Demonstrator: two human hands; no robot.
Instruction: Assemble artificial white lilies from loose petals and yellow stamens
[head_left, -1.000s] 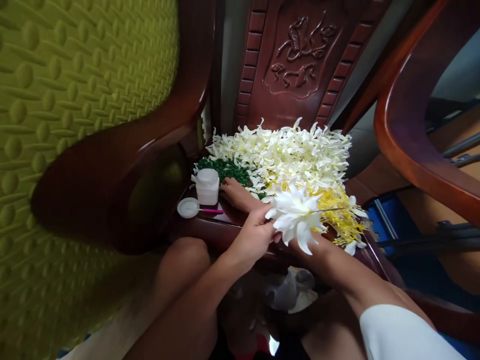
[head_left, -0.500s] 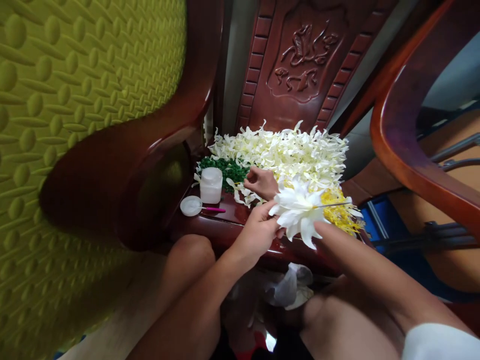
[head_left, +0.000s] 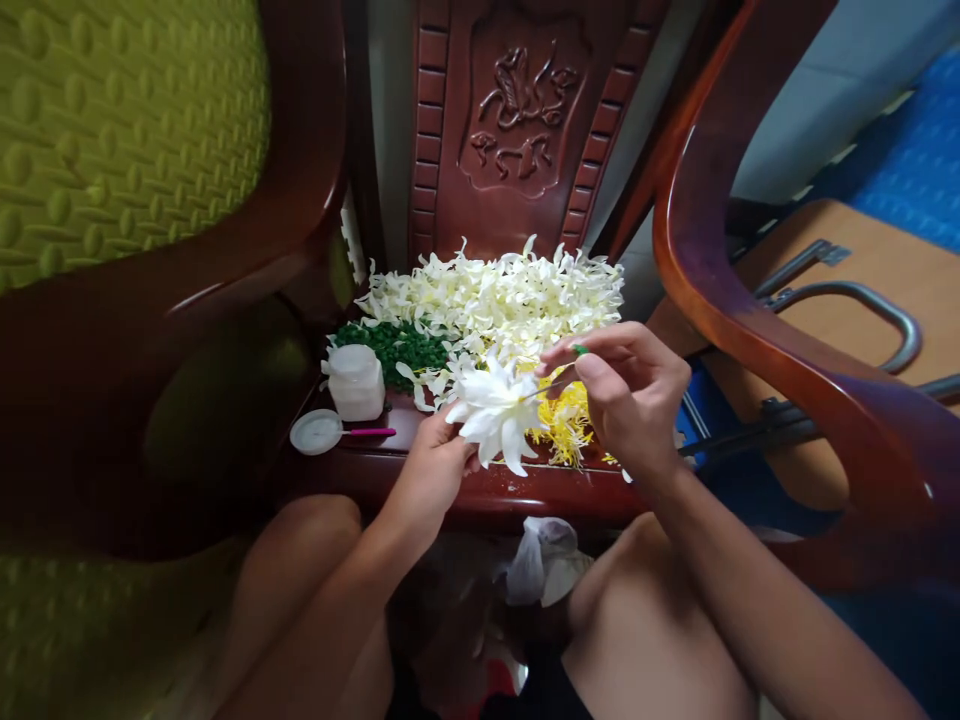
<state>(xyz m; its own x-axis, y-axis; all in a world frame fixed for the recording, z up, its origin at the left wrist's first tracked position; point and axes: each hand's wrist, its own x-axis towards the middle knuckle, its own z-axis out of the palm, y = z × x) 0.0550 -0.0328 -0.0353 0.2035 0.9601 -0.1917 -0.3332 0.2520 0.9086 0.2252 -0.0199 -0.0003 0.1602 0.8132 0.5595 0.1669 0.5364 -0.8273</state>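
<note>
My left hand (head_left: pixel 439 462) is closed on a white artificial flower (head_left: pixel 495 415), whose thin stem points right. A small green piece (head_left: pixel 580 350) sits between the thumb and fingers of my right hand (head_left: pixel 634 390), beside the stem's end. Behind the flower lies a wide pile of white petals (head_left: pixel 510 290). Green pieces (head_left: pixel 405 350) are heaped to the left of it, and yellow strands (head_left: pixel 566 425) lie under my right hand.
A white jar (head_left: pixel 355 383) stands at the seat's left, near a round white lid (head_left: pixel 316 432) with a pink-handled brush (head_left: pixel 369 432) on it. Curved wooden armrests (head_left: pixel 682 220) flank the seat. A white plastic bag (head_left: pixel 544 560) is below the front edge.
My right hand has moved from the green heap to the right side of the flower, now with a green piece. The view has shifted, so the chair appears further left.
</note>
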